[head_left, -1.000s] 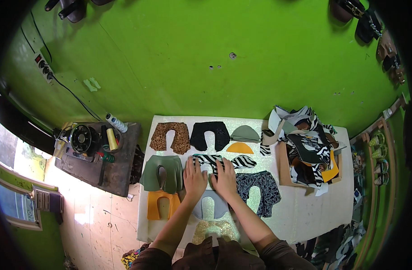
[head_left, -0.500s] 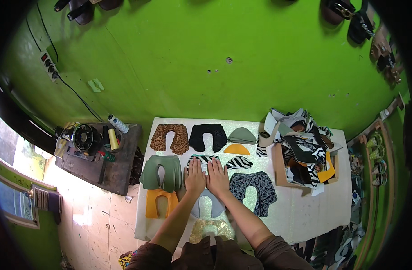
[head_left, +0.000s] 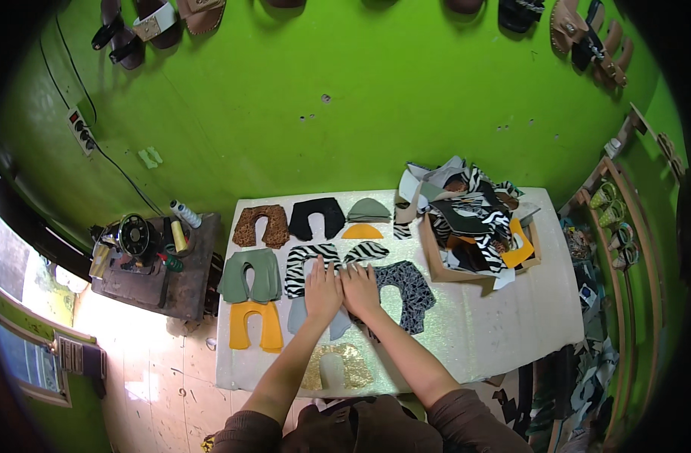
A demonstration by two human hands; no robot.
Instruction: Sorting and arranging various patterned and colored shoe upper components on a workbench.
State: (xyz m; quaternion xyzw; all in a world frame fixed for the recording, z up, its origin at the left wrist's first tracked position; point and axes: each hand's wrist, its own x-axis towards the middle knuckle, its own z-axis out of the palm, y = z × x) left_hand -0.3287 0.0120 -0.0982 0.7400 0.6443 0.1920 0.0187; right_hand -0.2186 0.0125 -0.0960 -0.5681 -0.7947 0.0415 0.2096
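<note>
From the head view, the left hand and the right hand lie flat side by side, fingers spread, pinching nothing. Both press on a grey cut piece near the middle of the tabletop, toward its front edge. Their fingertips reach the zebra-striped piece just behind it. A dark patterned piece lies just beside the right hand. A yellow piece and a green piece sit toward the left edge. A box of scraps stands near the back right corner.
</note>
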